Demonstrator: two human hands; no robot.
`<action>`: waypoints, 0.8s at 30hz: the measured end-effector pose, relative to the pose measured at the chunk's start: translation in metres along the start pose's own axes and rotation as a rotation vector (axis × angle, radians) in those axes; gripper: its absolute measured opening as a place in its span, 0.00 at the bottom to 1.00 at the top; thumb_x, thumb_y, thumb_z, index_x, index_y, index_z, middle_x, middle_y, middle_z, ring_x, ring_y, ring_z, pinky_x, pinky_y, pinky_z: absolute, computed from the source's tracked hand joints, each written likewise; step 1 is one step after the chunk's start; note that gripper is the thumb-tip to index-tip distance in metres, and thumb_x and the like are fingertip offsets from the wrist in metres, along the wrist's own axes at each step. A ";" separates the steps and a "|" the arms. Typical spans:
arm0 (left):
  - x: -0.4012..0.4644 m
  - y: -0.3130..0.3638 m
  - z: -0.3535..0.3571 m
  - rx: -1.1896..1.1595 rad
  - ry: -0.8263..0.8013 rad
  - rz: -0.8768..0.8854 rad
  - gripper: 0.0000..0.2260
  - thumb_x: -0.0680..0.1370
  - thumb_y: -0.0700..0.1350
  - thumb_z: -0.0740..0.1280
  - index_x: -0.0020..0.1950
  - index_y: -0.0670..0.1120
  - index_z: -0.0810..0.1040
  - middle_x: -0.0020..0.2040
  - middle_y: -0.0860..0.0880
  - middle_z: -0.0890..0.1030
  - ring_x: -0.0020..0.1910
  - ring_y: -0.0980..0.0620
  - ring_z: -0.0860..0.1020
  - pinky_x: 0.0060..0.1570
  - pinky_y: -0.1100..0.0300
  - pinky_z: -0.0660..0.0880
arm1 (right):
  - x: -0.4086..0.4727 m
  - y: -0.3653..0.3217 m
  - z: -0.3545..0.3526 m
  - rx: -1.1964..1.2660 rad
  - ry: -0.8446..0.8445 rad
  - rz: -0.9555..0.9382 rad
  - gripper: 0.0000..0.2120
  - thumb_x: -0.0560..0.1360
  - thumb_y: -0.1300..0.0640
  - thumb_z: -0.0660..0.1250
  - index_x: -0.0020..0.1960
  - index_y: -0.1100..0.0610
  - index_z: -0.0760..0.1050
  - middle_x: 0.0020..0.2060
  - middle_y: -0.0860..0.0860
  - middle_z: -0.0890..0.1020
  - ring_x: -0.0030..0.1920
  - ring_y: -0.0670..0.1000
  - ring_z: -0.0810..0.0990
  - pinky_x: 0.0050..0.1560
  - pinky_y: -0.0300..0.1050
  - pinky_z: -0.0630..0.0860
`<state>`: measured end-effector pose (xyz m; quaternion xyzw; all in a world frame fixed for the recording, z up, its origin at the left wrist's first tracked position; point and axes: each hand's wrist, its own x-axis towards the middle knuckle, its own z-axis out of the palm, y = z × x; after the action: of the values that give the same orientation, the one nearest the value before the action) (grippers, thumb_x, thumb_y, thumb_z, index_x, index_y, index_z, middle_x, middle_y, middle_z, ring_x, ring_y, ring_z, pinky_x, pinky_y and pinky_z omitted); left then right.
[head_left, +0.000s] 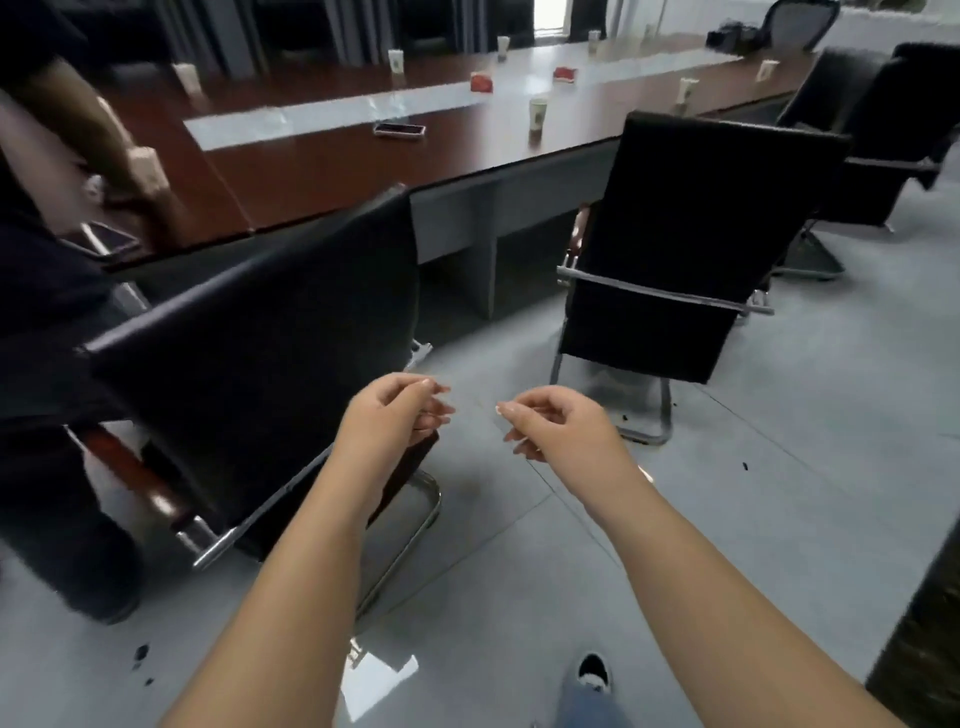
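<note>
The long brown conference table (337, 161) runs behind the near black chair (260, 364), whose back faces the camera. A second black chair (691, 234) stands well to that chair's right. The left hand (389, 415) hovers just off the near chair's right edge, and the right hand (561, 421) hangs farther right. Both have loosely curled fingers with nothing visible in them. Beyond the near chair, a phone (399, 130) and a paper cup (538, 113) sit on the table.

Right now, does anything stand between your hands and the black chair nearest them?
Nothing visible does. The left hand hangs loosely curled, holding nothing, right by the side edge of the near chair; whether it touches I cannot tell. The right hand hangs over the floor between that chair and the second chair.
</note>
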<state>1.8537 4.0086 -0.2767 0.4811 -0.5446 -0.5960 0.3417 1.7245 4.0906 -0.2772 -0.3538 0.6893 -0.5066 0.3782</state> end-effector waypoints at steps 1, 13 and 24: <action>0.008 0.000 0.002 0.007 0.050 -0.003 0.09 0.79 0.40 0.60 0.43 0.44 0.78 0.36 0.48 0.81 0.36 0.55 0.80 0.39 0.65 0.77 | 0.015 -0.001 0.000 -0.007 -0.059 -0.014 0.05 0.74 0.56 0.68 0.41 0.55 0.75 0.32 0.50 0.79 0.31 0.45 0.76 0.36 0.34 0.73; 0.009 0.019 0.008 -0.140 0.688 -0.057 0.10 0.79 0.41 0.60 0.42 0.46 0.79 0.38 0.48 0.82 0.41 0.52 0.80 0.46 0.60 0.77 | 0.114 -0.045 0.026 -0.091 -0.758 -0.143 0.06 0.74 0.55 0.68 0.39 0.52 0.75 0.35 0.50 0.79 0.33 0.42 0.77 0.30 0.28 0.71; -0.069 0.003 -0.072 -0.183 0.967 -0.039 0.11 0.79 0.41 0.59 0.40 0.46 0.78 0.33 0.52 0.80 0.37 0.54 0.78 0.42 0.63 0.75 | 0.045 -0.059 0.127 -0.076 -1.107 -0.171 0.05 0.74 0.55 0.68 0.42 0.56 0.76 0.32 0.50 0.78 0.29 0.42 0.75 0.34 0.33 0.73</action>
<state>1.9420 4.0497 -0.2557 0.6807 -0.2602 -0.3561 0.5849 1.8210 3.9826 -0.2533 -0.6349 0.3748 -0.2489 0.6281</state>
